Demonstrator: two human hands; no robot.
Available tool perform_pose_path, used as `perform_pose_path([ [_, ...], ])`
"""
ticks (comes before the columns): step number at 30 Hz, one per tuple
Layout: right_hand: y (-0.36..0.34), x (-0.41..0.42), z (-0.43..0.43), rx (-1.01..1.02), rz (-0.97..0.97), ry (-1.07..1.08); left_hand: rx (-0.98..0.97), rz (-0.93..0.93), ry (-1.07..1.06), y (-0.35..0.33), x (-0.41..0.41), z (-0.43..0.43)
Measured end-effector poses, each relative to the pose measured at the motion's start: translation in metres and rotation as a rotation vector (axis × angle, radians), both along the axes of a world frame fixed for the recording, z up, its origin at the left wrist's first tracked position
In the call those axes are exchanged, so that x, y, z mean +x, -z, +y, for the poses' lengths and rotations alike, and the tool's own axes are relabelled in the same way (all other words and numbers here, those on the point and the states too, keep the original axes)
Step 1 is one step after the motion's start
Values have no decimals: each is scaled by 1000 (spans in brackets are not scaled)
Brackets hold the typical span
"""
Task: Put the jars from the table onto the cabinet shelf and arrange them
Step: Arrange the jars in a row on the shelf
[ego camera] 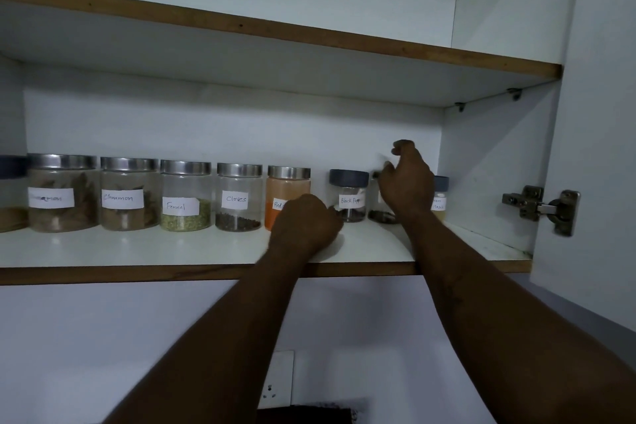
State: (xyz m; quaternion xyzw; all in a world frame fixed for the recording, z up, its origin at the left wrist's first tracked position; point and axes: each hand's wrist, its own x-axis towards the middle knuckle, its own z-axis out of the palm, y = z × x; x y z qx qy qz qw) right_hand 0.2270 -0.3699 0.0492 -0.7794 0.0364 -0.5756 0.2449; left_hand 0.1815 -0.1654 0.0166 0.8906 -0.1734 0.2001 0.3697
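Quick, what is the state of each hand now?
Left hand: fingers curled, resting on the shelf; holding anything cannot be told.
Right hand: curled before a dark-lidded jar; grip cannot be told.

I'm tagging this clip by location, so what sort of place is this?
Probably a home kitchen: a wall cabinet with its door open, hand-labelled spice containers like the Cloves jar and Fennel jar in a row on its shelf, and a wall socket below.
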Motion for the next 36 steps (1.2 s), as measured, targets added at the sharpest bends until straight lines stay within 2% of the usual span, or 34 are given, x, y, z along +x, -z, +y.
perform_pose_path([
  [2,-1,-3,-1,46,-32,-3,-87,10,0,-2,-1,14],
  [6,0,-5,-1,39,-63,-10,90,-65,-152,3,0,43],
  [11,-1,-3,4,-45,-63,-68,151,-65,-260,5,9,71],
  [17,-4,0,39,-344,10,-253,173,-121,-358,8,3,66],
  [21,-8,-3,84,-508,167,-368,184,-138,-344,11,2,67],
  [25,-10,2,112,-633,284,-269,259,-132,-345,12,3,67],
  [36,-16,29,103,-562,455,-145,338,-147,-312,10,7,66],
])
